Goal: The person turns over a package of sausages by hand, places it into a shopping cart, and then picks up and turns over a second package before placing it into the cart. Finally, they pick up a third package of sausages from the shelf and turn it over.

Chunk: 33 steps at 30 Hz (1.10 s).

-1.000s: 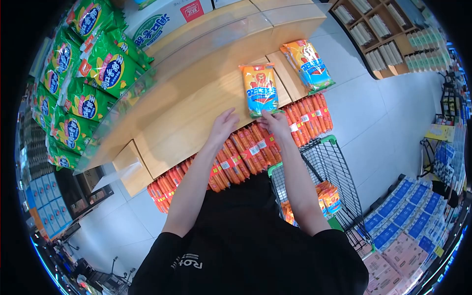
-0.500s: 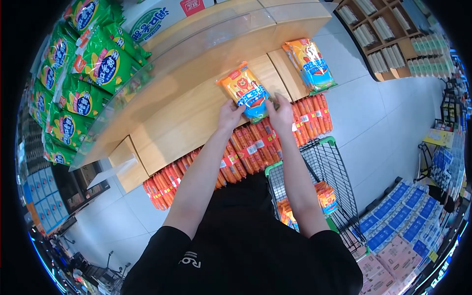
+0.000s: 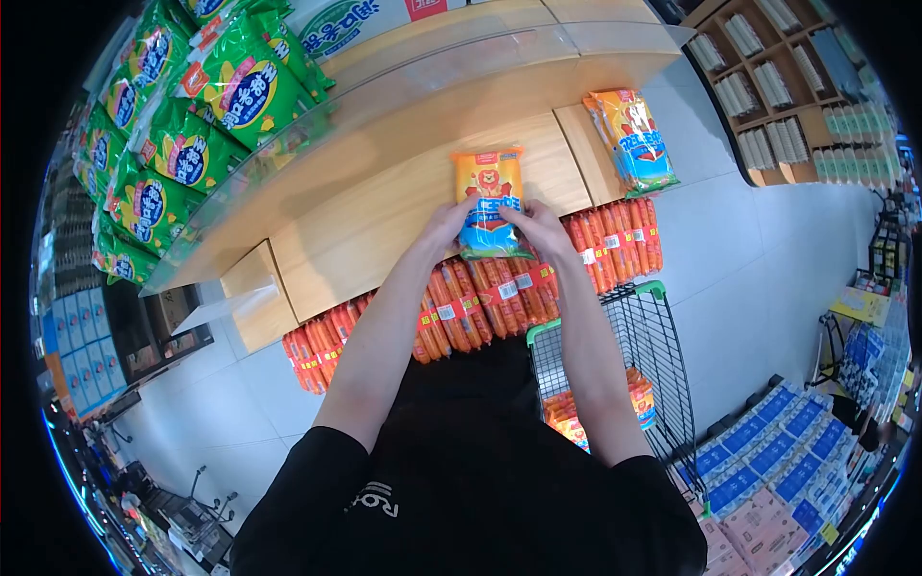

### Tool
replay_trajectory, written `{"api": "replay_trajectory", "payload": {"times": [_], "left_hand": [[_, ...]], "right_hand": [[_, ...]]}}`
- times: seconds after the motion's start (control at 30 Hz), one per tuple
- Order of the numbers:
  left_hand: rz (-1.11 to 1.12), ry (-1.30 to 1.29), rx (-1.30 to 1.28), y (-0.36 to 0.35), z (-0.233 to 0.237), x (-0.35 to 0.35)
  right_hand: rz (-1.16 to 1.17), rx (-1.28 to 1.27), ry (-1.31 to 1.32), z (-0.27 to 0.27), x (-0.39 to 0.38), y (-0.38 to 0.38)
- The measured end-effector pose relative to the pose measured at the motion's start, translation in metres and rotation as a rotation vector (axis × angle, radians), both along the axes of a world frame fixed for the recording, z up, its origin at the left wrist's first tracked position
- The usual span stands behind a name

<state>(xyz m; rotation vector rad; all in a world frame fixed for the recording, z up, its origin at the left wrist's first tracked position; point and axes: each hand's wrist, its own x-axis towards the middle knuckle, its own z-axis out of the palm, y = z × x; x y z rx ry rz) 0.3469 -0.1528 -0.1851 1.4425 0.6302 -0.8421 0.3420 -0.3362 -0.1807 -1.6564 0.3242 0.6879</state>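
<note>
An orange and blue snack bag (image 3: 488, 178) with a lion picture is held upright over the wooden shelf, between both hands. My left hand (image 3: 449, 225) grips its left edge, thumb on the front. My right hand (image 3: 541, 230) grips its right side, with the thumb pressed on the printed front. Fingers behind the bag are hidden. Similar bags (image 3: 634, 141) stand at the shelf's right end. Below my hands runs a row of red-wrapped sausage packs (image 3: 447, 305) along the shelf front.
A wire shopping cart (image 3: 653, 326) with green corners stands at my right, holding more orange bags (image 3: 567, 418). Green bags (image 3: 182, 144) are piled at left behind a clear plastic guard (image 3: 384, 93). Blue and white packs (image 3: 768, 437) are stacked on the floor at right.
The bag has turned from tilted to nearly upright in my hands. My right thumb has moved onto its front. The whole view has shifted slightly.
</note>
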Motion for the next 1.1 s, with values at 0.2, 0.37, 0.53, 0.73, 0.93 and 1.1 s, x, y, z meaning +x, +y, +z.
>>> {"api": "replay_trajectory", "payload": {"times": [0.2,0.37,0.53,0.73,0.93,1.1], "left_hand": [[0.201,-0.087,-0.223,0.012,0.015,-0.036],[0.252,-0.238,-0.292,0.034,0.049,-0.076],[0.27,-0.348,-0.252,0.06,0.076,-0.116],[0.36,-0.473,-0.181,0.073,0.12,-0.166],[0.475,-0.585,-0.32,0.088,0.143,-0.207],[0.682,-0.5,-0.651,0.099,0.169,-0.226]], "right_hand": [[-0.159,0.393,0.187,0.014,-0.028,0.024],[-0.182,0.585,0.254,0.039,-0.06,0.044],[-0.115,0.71,0.148,0.068,-0.097,0.068],[0.026,0.692,-0.005,0.109,-0.126,0.084],[0.196,0.684,-0.128,0.157,-0.152,0.096],[0.288,0.675,-0.206,0.183,-0.173,0.105]]}}
